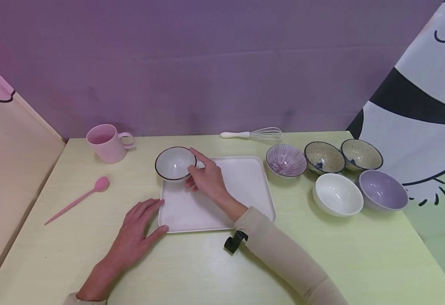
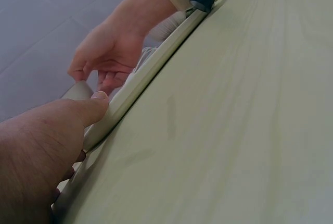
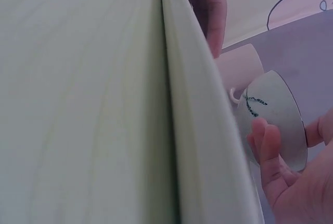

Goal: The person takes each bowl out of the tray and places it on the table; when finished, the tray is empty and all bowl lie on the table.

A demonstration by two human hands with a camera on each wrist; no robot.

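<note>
A white bowl with a dark rim (image 1: 175, 163) is tilted over the far left corner of a white rectangular tray (image 1: 237, 182). My right hand (image 1: 208, 178) grips the bowl's right side between thumb and fingers. The right wrist view reveals a green leaf pattern on the bowl's (image 3: 273, 109) outer wall. At the tray's near left corner is my left hand (image 1: 136, 231), its fingertips against the left edge and its thumb against the front edge. In the left wrist view the left thumb (image 2: 93, 108) rests by the tray rim.
On the left are a pink mug (image 1: 109, 146) and a pink spoon (image 1: 81, 198). Behind the tray lies a whisk (image 1: 252, 134). Several bowls line the right: a purple-striped one (image 1: 286, 161), two speckled ones, a white one (image 1: 338, 195) and a lilac one (image 1: 383, 190).
</note>
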